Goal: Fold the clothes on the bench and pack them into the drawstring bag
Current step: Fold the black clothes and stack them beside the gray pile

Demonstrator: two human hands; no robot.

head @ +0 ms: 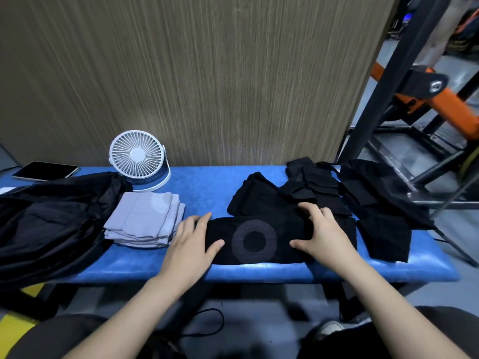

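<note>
Lower centre of the frame: both forearms reaching up to a folded black garment with a grey ring print [255,240], lying along the near edge of the blue bench [202,182]. Left hand [190,240] at its left end, fingers straight over the far edge and thumb laid on the cloth — a flat, open grip, pressing more than pinching. Right hand [320,230] at the right end, fingers slightly bent and spread on top, thumb on the front face; likewise resting on the fabric, not closed round it.

Thin, soft, light knit by the look of it — no stiffness, likely to sag and unfold if lifted by one end. Best taken at both short ends together, or with palms slid underneath, so the fold holds.

Just left of centre: a folded stack of grey clothes [146,220], neat and apart from the black piece. Far left: a dark, glossy, crumpled heap, probably the drawstring bag [51,218], mouth not clearly visible. Slippery cloth, probably needing one hand to hold it open.

Right of centre and beyond: several more black garments [334,195], overlapping, some only partly folded.

Further back, left: a white desk fan [138,156] and a dark tablet [45,171].
</note>
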